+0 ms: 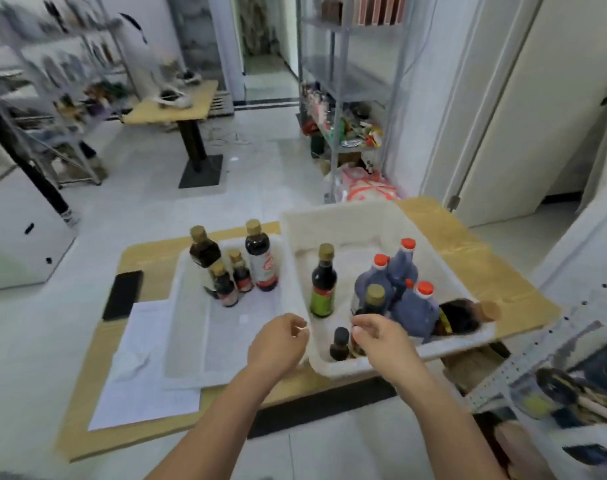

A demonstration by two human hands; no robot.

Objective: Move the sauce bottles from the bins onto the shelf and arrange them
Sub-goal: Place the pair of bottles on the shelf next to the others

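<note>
Two white bins sit side by side on a low wooden table (513, 271). The left bin (186, 344) holds several upright dark sauce bottles (262, 259) at its far end. In the right bin (333, 216) stand a green-labelled dark bottle (323, 282), three bluish jugs with red caps (413, 306), a gold-capped bottle (374, 299) and a small dark bottle (340, 344); another dark bottle (461, 317) lies on its side. My left hand (278, 344) hovers over the seam between the bins, fingers loosely curled, holding nothing. My right hand (378, 337) hovers over the right bin's near edge, just beside the small bottle, also holding nothing.
A grey metal shelf (524, 365) holding utensils stands at the lower right. A black phone (123, 294) and white paper sheets (139, 396) lie left of the bins. Farther off stand another metal rack (343, 98), a small table (177, 102) and a door (524, 109).
</note>
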